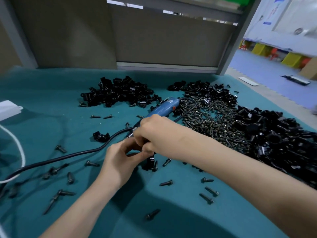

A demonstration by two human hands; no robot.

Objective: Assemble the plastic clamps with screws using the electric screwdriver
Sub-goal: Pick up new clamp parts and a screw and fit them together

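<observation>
A green table [42, 93] fills most of the view. A big heap of black plastic clamps [274, 138] lies along its right edge. Beside it, toward the middle, is a heap of dark screws [214, 121]. A smaller heap of clamp pieces [118, 93] sits near the far edge.

In the middle of the table, the right hand [154, 133] has its fingers wrapped around the low end of the blue electric screwdriver [163, 108]. The tool leans toward the far edge, and its tip is hidden by the hands. Its black cord [68, 155] runs off to the left edge.

The left hand [120, 160] has curled fingers pinching a small black clamp [150, 163] that rests on the table just under the right hand. One clamp half [101, 136] lies alone by the cord. Loose screws [166, 183] are scattered near the front edge.
</observation>
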